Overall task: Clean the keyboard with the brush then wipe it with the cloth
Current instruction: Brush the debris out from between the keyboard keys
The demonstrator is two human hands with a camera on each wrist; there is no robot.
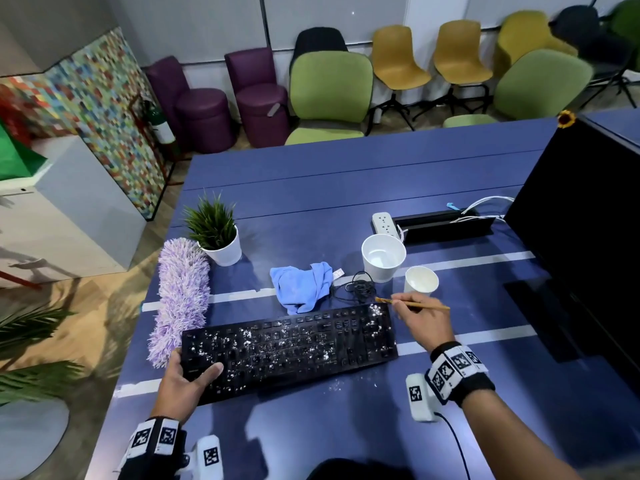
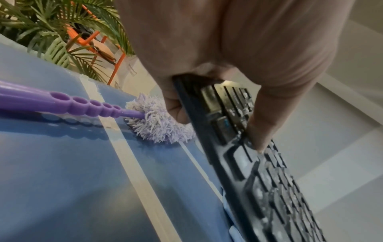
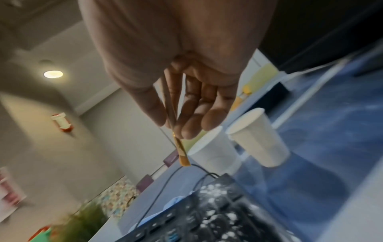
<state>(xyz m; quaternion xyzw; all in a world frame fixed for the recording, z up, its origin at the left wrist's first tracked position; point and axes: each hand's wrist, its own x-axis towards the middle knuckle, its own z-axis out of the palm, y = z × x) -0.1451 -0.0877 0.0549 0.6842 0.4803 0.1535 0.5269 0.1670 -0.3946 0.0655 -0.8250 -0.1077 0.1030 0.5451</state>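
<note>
Gripping the keyboard (image 1: 291,344) end, left hand (image 1: 185,379); right hand (image 1: 420,323) pinches brush (image 1: 412,304).

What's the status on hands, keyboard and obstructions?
Left hand grips keyboard left end; right hand pinches brush above far right corner. Keys covered in white crumbs. Cloth untouched behind; nothing blocking.
</note>
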